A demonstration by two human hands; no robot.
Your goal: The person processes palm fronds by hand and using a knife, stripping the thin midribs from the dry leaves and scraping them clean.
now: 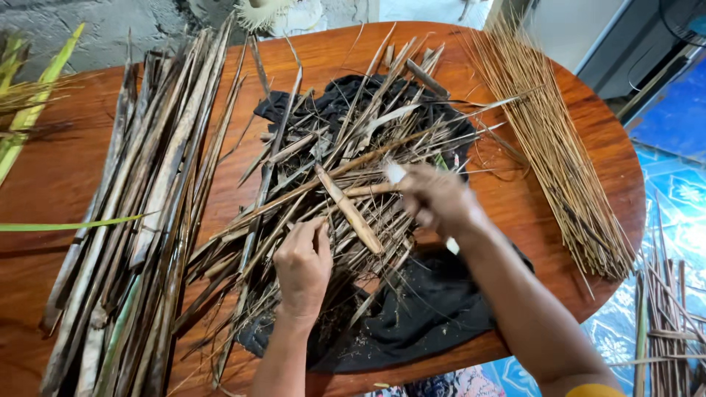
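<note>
Leaf strip (294,192): long, brown, slanting across black cloth (434,309), atop loose scrap pile.
Left hand (303,266): on cloth, fingers curled shut on strip's lower part.
Right hand (439,200): blurred, over cloth's right side, closed on white-handled knife (396,173) (blade not clear).
Long dry leaves (140,213): left of cloth.
Thin rib bundle (551,154): right of cloth.
Table (44,191): round, reddish wood, under cloth.

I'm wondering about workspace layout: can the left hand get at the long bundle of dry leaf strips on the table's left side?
Probably yes: the left hand rests close beside the leaf-strip bundle, with only loose scraps between.
</note>
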